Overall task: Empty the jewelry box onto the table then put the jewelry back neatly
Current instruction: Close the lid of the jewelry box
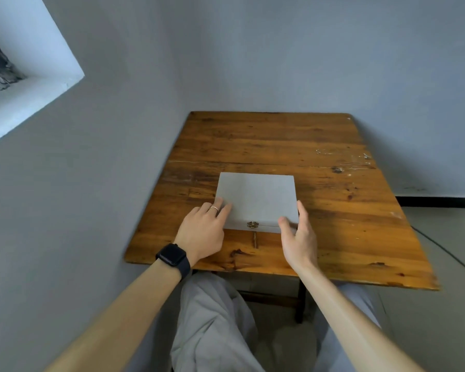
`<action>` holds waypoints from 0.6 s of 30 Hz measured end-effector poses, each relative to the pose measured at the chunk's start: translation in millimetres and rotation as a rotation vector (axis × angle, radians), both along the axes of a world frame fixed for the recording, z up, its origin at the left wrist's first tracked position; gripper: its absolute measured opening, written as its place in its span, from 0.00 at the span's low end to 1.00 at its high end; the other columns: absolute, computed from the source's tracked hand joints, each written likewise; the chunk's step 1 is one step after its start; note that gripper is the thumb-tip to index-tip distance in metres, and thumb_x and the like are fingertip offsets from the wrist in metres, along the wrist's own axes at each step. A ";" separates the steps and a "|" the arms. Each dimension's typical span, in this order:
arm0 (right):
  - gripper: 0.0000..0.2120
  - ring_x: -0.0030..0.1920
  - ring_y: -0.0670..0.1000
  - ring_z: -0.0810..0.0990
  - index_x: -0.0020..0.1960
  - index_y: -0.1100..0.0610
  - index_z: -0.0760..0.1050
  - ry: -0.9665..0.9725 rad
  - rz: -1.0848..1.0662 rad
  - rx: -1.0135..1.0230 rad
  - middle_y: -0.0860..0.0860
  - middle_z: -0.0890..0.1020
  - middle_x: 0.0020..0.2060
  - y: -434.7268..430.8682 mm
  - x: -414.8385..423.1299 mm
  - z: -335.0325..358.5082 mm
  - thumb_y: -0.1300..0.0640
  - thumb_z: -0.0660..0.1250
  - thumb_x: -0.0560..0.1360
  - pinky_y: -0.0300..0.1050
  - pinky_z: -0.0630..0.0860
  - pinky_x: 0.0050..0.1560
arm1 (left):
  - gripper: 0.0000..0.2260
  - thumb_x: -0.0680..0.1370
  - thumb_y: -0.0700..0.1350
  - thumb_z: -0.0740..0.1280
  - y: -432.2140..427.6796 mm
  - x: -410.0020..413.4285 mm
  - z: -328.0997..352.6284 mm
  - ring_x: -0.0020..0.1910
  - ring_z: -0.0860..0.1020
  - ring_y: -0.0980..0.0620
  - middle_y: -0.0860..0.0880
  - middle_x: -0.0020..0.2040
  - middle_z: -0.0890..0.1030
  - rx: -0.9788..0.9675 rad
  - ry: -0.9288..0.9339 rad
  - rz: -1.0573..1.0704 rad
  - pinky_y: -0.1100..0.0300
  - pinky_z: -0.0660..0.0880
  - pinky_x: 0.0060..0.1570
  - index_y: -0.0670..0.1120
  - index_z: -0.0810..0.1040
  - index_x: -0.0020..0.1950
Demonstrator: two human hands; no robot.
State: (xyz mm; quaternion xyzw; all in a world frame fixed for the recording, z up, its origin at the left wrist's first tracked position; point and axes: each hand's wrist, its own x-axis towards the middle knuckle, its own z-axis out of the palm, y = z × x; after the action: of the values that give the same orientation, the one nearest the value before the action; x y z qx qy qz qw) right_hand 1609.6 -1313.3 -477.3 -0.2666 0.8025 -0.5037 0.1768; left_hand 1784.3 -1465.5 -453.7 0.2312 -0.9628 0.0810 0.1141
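Left hand [203, 232], right hand [297, 234]: both hands spread, resting on closed jewelry box [257, 200]. Advice: steady base, unlatch brass clasp [252, 224], lift lid slowly.

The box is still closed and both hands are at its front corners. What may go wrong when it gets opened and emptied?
1. The box sits near the table front edge; tipped jewelry may roll off.
2. The latch looks fastened; forcing the lid may jerk the box.
3. The left hand and right hand only rest on it, so it may slide.

desk [320, 146] bare behind and right of box [255, 197] | wall [91, 183] tight on left | hands flank box front
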 end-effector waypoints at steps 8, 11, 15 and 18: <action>0.31 0.71 0.51 0.69 0.80 0.52 0.51 0.157 -0.015 0.057 0.53 0.63 0.77 0.4 12.3 -6.5 0.48 0.59 0.82 0.35 0.66 0.57 | 0.26 0.82 0.55 0.59 13.6 5.9 -37.6 0.72 0.69 0.45 0.44 0.77 0.66 0.146 0.214 0.121 0.50 0.73 0.65 0.49 0.63 0.79; 0.31 0.71 0.46 0.65 0.80 0.53 0.53 0.210 -0.029 0.039 0.51 0.51 0.80 1.1 11.0 -8.7 0.48 0.61 0.81 0.26 0.66 0.52 | 0.24 0.82 0.54 0.59 15.2 2.9 -45.2 0.73 0.68 0.46 0.46 0.78 0.65 0.220 0.301 0.148 0.48 0.74 0.66 0.51 0.64 0.79; 0.31 0.74 0.50 0.65 0.80 0.52 0.51 0.187 -0.029 0.073 0.51 0.56 0.79 0.4 9.5 -7.8 0.47 0.60 0.82 0.36 0.66 0.59 | 0.23 0.82 0.51 0.64 14.7 0.7 -49.4 0.71 0.70 0.46 0.48 0.77 0.67 0.252 0.391 0.162 0.48 0.74 0.65 0.52 0.67 0.77; 0.32 0.70 0.53 0.71 0.80 0.50 0.47 0.115 -0.021 0.083 0.52 0.61 0.77 -6.4 11.5 -6.5 0.47 0.58 0.82 0.39 0.71 0.55 | 0.22 0.81 0.49 0.66 14.9 0.1 -53.7 0.71 0.71 0.46 0.48 0.76 0.69 0.232 0.437 0.152 0.49 0.74 0.65 0.51 0.70 0.76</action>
State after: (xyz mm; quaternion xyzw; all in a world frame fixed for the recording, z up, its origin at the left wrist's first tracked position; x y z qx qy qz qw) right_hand 1621.0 -1319.7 -483.8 -0.2792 0.8342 -0.4556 0.1361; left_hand 1784.4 -1450.6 -507.5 0.3263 -0.8981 -0.0737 0.2855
